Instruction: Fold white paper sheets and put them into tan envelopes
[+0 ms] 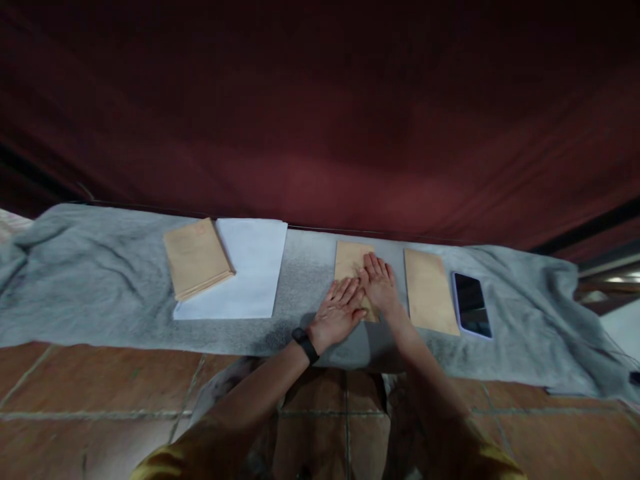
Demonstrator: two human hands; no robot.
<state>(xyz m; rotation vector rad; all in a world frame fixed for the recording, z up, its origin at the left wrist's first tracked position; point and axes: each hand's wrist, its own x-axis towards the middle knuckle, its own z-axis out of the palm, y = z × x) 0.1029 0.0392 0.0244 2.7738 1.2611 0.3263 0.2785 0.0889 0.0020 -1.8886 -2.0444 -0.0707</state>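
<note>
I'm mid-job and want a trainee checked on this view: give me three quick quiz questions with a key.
1. True or false: the left hand and the right hand both rest on the same brown envelope.
2. Multiple choice: what lies partly beneath the envelope stack?
A) the phone
B) the white paper
C) a yellow sleeve
3. Fill in the blank: the black watch is worn on the person's ____ wrist.

Key: 1. True; 2. B; 3. left.
</note>
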